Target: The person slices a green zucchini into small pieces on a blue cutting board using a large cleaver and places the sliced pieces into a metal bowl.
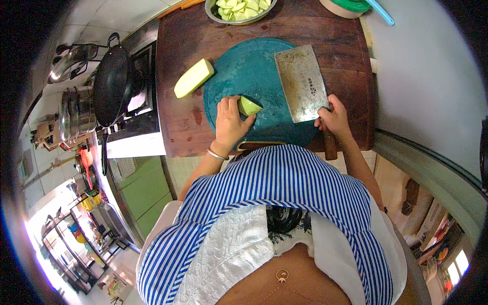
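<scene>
My left hand (233, 121) has its fingers and thumb around a short wedge of pale green vegetable (249, 106), which rests on a round teal cutting board (244, 68). In my right hand (333, 116) is a Chinese cleaver (301, 82), gripped where its wooden handle meets the blade. The broad, stained blade lies nearly flat over the board's right side, apart from the wedge; whether it touches the board I cannot tell. A longer peeled piece of the vegetable (194, 78) lies left of the board on the wooden tabletop (183, 122).
A steel bowl (241, 19) of pale green slices stands at the back. Rolls of tape (345, 7) and a light blue handle (381, 12) are at the back right. To the left, a black wok (112, 85) stands by the stove (143, 80). A grey panel (419, 76) borders the right.
</scene>
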Demonstrator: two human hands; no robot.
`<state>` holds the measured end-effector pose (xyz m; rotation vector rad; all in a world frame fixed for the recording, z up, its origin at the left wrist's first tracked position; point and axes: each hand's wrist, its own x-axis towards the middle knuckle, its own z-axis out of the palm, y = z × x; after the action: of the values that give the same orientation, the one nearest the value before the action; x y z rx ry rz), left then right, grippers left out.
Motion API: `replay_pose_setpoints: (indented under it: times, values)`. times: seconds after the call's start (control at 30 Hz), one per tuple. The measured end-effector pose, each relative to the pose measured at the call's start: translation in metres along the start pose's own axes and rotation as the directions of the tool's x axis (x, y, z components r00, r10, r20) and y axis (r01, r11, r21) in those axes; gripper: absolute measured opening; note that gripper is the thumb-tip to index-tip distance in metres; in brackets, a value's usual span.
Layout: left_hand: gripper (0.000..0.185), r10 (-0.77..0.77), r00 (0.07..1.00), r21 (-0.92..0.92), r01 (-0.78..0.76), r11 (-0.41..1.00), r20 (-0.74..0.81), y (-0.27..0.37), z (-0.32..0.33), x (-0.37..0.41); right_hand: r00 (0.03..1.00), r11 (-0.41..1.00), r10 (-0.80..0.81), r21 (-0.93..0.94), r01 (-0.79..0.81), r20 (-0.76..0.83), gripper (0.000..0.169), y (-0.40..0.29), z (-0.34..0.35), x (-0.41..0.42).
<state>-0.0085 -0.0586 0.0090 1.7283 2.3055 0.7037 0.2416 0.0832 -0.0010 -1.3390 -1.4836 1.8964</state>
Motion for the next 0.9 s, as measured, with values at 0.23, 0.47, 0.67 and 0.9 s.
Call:
replay_pose_setpoints:
  times: [0.23,0.47,0.67,0.9]
  values:
    - [0.051,0.051,0.994,0.046,-0.047,0.998,-0.098,0.003,0.012,0.002,1.000,0.999,0.000,-0.043,0.000,0.012,0.014,0.001,-0.003,0.002]
    - [0.052,0.100,0.987,0.047,-0.094,0.994,-0.124,0.003,0.015,0.004,0.999,0.999,0.033,-0.020,-0.033,0.002,0.017,0.006,-0.003,0.002]
    - [0.050,0.097,0.984,0.024,-0.095,0.995,-0.151,0.011,0.014,0.026,1.000,0.999,0.011,-0.046,-0.011,-0.003,0.018,0.007,-0.003,0.003]
    - [0.050,0.134,0.979,0.011,-0.134,0.991,-0.156,0.019,0.026,0.071,1.000,0.998,-0.028,-0.058,0.028,-0.002,0.016,0.008,-0.001,0.003]
